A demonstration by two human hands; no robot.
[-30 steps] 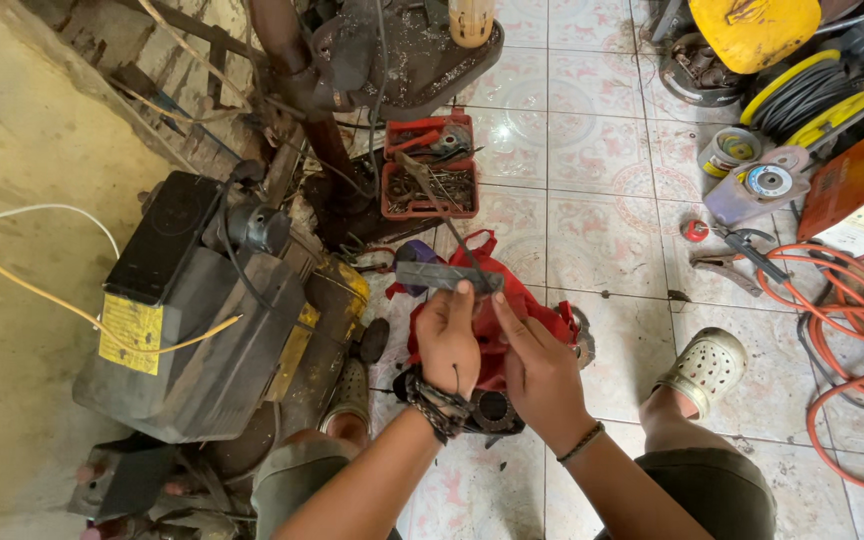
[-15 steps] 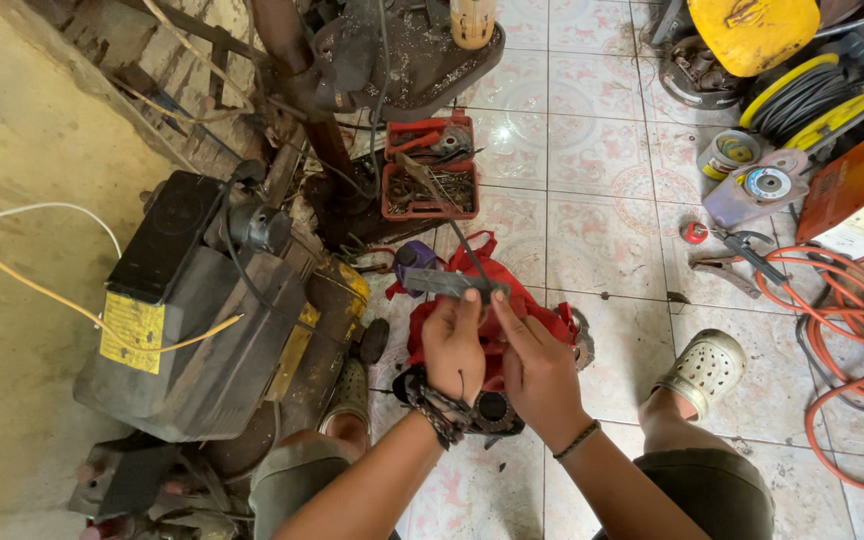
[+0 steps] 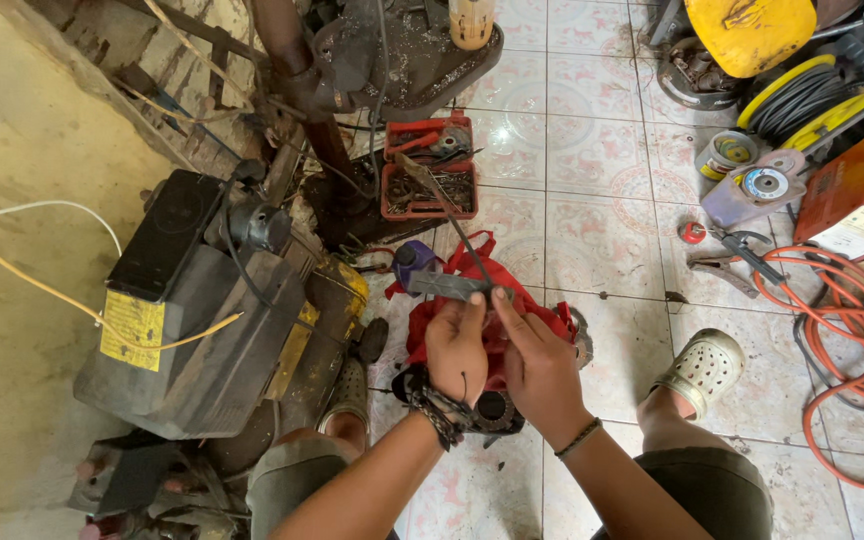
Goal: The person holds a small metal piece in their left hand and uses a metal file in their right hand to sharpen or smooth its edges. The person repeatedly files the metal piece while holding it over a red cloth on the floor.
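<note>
Directly below the camera, 2 forearms are rising side by side. Left hand [image 3: 455, 350] and right hand [image 3: 540, 365] are both pinching a flat grey metal strip [image 3: 449, 286] at its right end, fingers closed on it. Its long axis is running nearly level, left to right, free end pointing left toward the black machine [image 3: 202, 310]. Beneath is lying a red bag [image 3: 542, 320]. Farther off is sitting a red parts tray [image 3: 430, 168].

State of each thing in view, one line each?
Left hand: fingers pinching the grey flat part.
Right hand: fingers on the part's right end.
Red bag: lying open on the floor.
Red tray: open, holding tools.
Orange cable: loosely coiled on the tiles.
</note>
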